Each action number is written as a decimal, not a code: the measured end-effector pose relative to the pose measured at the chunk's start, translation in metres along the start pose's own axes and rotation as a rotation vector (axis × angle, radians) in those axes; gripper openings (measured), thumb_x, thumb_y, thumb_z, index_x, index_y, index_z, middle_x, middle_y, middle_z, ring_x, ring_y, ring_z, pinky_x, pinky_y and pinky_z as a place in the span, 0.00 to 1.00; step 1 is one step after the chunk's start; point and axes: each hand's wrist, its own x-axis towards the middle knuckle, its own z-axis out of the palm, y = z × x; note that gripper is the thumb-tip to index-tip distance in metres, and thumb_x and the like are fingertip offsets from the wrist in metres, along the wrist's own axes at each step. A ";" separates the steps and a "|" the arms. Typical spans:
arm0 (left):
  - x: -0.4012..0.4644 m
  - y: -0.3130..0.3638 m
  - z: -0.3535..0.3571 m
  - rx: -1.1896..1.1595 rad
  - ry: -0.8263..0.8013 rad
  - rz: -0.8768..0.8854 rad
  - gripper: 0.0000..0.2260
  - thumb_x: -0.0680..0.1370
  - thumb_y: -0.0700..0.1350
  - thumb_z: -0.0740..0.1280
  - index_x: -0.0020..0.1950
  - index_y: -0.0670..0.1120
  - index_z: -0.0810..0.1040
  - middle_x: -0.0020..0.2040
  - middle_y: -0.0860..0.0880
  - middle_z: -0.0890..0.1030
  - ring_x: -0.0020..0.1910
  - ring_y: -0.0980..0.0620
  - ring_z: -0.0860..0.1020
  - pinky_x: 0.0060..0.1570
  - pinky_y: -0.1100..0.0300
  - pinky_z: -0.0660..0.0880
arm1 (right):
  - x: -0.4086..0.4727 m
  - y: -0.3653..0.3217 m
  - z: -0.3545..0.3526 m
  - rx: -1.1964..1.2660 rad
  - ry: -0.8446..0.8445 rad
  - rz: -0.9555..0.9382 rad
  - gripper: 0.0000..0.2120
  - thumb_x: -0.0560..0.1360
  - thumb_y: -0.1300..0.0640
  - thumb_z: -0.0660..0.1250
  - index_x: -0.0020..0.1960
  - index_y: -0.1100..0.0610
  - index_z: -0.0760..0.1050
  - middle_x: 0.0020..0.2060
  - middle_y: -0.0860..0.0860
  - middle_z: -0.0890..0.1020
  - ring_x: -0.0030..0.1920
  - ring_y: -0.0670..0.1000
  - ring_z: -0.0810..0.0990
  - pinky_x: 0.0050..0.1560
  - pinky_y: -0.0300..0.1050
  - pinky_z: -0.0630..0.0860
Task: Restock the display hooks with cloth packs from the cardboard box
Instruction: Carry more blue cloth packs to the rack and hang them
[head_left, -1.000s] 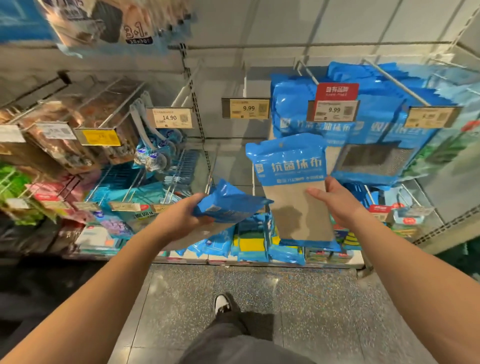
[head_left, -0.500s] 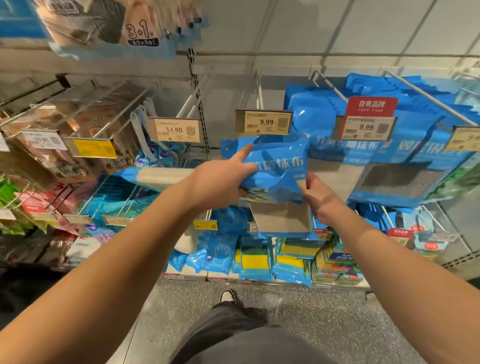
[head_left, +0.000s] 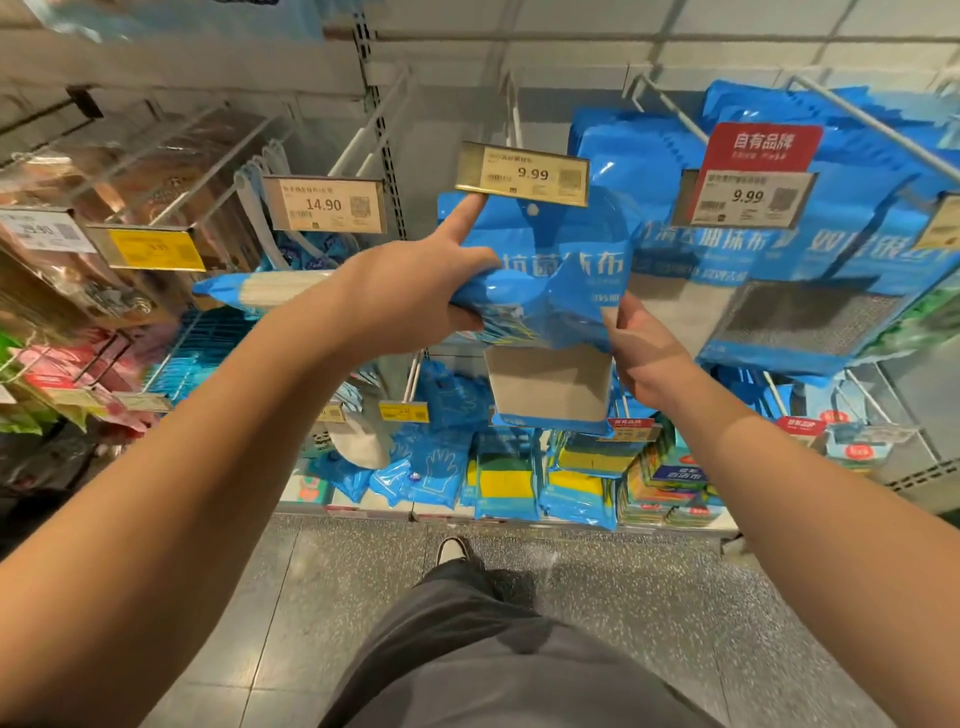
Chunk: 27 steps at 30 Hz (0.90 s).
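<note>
Left hand (head_left: 410, 296) grips crumpled top of blue cloth pack (head_left: 545, 312), forefinger lifting 9.99 price tag (head_left: 522, 173) off hook (head_left: 511, 111). Right hand (head_left: 641, 353) pinches pack's side edge, steadying it, likely to thread hang hole. Second pack under left arm. Cardboard box unseen.

Right hand (head_left: 644, 348) fingers behind cloth pack (head_left: 545, 291)

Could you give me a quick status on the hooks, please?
Left hand grips spare pack, finger lifting price tag. Right hand holds cloth pack below hook. Not hung yet.
</note>
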 end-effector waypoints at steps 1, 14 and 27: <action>0.000 0.000 -0.003 -0.007 -0.003 -0.001 0.18 0.78 0.52 0.70 0.66 0.52 0.72 0.83 0.51 0.42 0.52 0.36 0.81 0.50 0.45 0.78 | 0.000 -0.002 0.001 0.009 -0.011 0.012 0.21 0.79 0.67 0.66 0.70 0.57 0.70 0.54 0.52 0.83 0.42 0.46 0.85 0.34 0.37 0.78; -0.008 0.003 -0.023 0.041 0.015 0.046 0.16 0.77 0.52 0.72 0.62 0.53 0.74 0.82 0.57 0.37 0.47 0.37 0.82 0.47 0.47 0.77 | 0.010 -0.011 0.002 -0.007 -0.103 -0.015 0.21 0.79 0.72 0.60 0.72 0.62 0.69 0.58 0.53 0.82 0.53 0.49 0.83 0.53 0.41 0.80; -0.012 0.001 -0.023 0.034 -0.022 0.061 0.16 0.77 0.53 0.71 0.64 0.54 0.74 0.82 0.57 0.36 0.48 0.38 0.82 0.48 0.50 0.76 | 0.006 -0.017 0.017 -0.057 -0.134 -0.010 0.18 0.76 0.65 0.69 0.65 0.59 0.74 0.56 0.55 0.84 0.54 0.53 0.84 0.57 0.49 0.81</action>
